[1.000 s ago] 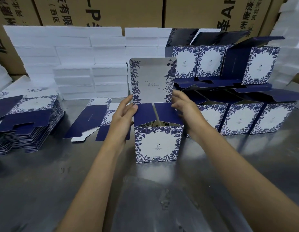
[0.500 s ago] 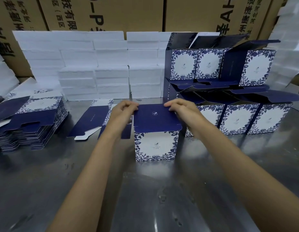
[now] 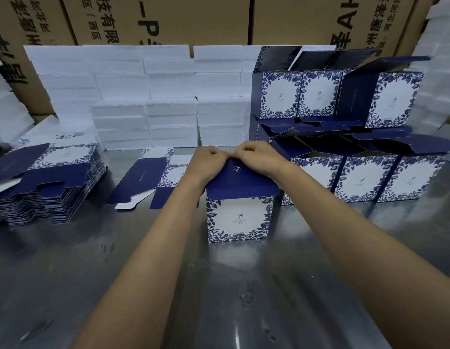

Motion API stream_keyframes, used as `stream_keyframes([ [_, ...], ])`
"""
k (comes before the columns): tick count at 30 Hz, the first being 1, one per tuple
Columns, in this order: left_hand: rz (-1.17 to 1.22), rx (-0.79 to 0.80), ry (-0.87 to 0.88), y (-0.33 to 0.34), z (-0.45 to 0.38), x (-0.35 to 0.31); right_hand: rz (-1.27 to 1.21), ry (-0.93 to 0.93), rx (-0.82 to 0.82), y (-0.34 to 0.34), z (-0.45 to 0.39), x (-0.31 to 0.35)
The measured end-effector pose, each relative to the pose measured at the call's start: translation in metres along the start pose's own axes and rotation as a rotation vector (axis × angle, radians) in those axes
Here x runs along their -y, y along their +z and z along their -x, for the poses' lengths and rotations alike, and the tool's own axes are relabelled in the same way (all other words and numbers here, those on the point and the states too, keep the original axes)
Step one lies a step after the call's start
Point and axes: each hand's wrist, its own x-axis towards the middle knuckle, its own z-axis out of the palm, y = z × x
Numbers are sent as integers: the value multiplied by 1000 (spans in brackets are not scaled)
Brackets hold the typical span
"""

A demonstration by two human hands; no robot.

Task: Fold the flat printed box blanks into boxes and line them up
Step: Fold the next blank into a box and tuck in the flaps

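Both my hands on the box (image 3: pixel 238 214), standing upright mid-table (image 3: pixel 67 285), printed front facing me. Navy lid (image 3: pixel 240 181) folded down over the top, its front edge overhanging the front wall slightly. My left hand (image 3: pixel 208 161) and right hand (image 3: pixel 259 157) meet knuckle to knuckle at the lid's far edge, fingers curled over it, pressing there. Fingertips are hidden behind the knuckles, so whether they pinch the edge or just push it I cannot tell for sure; looks like a grip.

Just right of the box: row of folded boxes (image 3: pixel 365 178), lids open, near-touching my right forearm; second tier (image 3: pixel 317 96) stacked on top behind. Left of the box: one flat blank (image 3: pixel 146 176) lying on the table, close to my left wrist. Further left, at the table's edge: stack of blanks (image 3: pixel 50 177). Foam slabs (image 3: pixel 146 96) walled up along the back, cartons (image 3: pixel 168 18) behind them. Bare steel in front of the box, between my forearms and to both sides.
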Motion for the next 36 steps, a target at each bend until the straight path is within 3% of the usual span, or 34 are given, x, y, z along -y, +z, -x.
stream_keyframes([
  [11,41,24,-46,-1,-1,0,-3,27,48,1,-7,0],
  [16,-167,48,-26,-2,-2,-5,-12,9,41,0,-1,-4],
  [22,-213,30,-34,0,-2,-5,46,-2,48,1,3,0],
  [32,-328,-80,-15,0,0,0,141,77,19,-3,8,8],
  [36,-388,-233,-25,-1,2,3,184,69,-41,-4,12,9],
])
